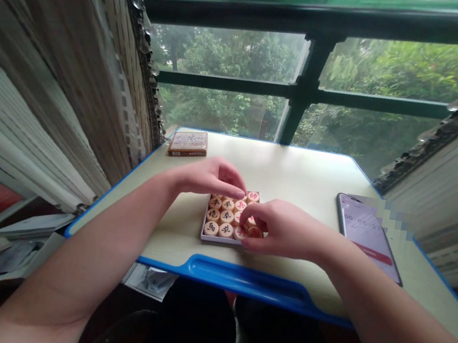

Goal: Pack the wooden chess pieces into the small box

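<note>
A shallow white box (221, 240) of round wooden Chinese chess pieces (227, 217) sits near the table's front edge. Black characters mark the left columns and red ones the right; my hands cover part of the rows. Over the box's back edge lies my left hand (214, 178), thumb stretched out and fingers loosely extended, with the fingertips partly hidden. My right hand (275, 226) reaches in from the right, its thumb and curled fingers around a red-marked piece (254, 232) at the front right corner. One red piece (253, 197) shows at the back right corner.
The pale table (299, 174) has a blue rim with a pen groove (246, 280) in front. A small brown box (188, 143) lies at the back left. A phone (370, 236) rests on the right. Curtains flank the table, before a green-framed window (313, 62).
</note>
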Tool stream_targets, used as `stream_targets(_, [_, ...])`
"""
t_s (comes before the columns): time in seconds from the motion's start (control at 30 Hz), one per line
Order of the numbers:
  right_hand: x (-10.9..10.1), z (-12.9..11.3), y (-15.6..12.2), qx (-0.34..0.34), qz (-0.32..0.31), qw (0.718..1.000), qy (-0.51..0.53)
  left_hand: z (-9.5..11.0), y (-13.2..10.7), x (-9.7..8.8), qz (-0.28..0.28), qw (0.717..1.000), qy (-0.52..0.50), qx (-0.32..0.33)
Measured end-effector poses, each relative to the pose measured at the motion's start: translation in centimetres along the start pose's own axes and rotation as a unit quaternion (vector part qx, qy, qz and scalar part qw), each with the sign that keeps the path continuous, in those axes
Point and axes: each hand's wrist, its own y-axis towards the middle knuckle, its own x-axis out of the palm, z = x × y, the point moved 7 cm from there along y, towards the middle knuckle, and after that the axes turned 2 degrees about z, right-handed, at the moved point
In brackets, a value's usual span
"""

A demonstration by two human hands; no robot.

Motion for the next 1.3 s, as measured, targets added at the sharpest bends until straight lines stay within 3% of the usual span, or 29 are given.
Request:
stream_targets(0.2, [0.16, 0.05, 0.08, 0.009, -0.009, 1.0, 0.013, -0.06, 0.12, -0.35, 0.018, 1.0, 0.017, 0.012])
stream_targets(0.67, [0.21, 0.21, 0.12, 0.012, -0.012, 1.0, 0.022, -0.12, 0.1, 0.4, -0.008, 1.0, 0.002, -0.008])
stream_targets(1.3, [0.68, 0.38, 0.36, 0.004, -0.035, 0.997, 0.063, 0.03, 0.11, 0.15, -0.001, 1.0, 0.01, 0.001])
